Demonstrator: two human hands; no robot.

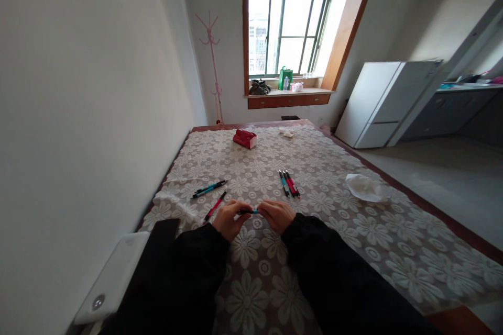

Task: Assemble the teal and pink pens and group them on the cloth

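Observation:
My left hand (231,219) and my right hand (277,215) meet over the table, both closed on one teal and black pen (248,212) held level between them. Only a short middle piece of that pen shows between the fingers. Left of my hands lie a red pen (215,205) and a teal and black pen (209,188) on the flowered lace tablecloth (334,241). A tight group of three red and teal pens (290,183) lies just beyond my right hand.
A crumpled white tissue (363,187) lies at the right. A red pouch (244,138) and a small white scrap (286,132) sit at the far end. A white device (113,277) rests by the wall on my left. A white fridge (383,102) stands at the right.

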